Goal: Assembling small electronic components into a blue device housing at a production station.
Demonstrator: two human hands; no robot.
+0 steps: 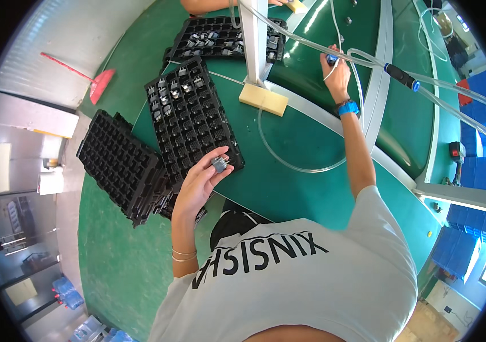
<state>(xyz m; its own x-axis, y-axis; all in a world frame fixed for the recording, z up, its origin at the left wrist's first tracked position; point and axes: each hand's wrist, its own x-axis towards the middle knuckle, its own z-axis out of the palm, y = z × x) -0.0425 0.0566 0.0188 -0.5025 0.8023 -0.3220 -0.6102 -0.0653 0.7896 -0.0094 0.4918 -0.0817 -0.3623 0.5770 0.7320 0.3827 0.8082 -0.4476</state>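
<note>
My left hand [200, 179] pinches a small grey part with metal prongs [219, 165] between thumb and fingers. It is just over the near corner of a black compartment tray [197, 128], whose far end holds several similar grey parts [175, 88]. My right hand [337, 74] reaches far over the green conveyor belt [303, 71]. Its fingers are closed round a small blue-and-dark piece [332, 58], mostly covered by them; I cannot make out its kind. A thin clear tube [334, 28] runs down to this hand.
A second filled black tray [220, 43] lies beyond, with another person's arm [206, 5] near it. Stacked black trays [120, 162] stand at left. A white post [253, 45], yellow block [263, 100] and hose with black connector [401, 77] flank the belt.
</note>
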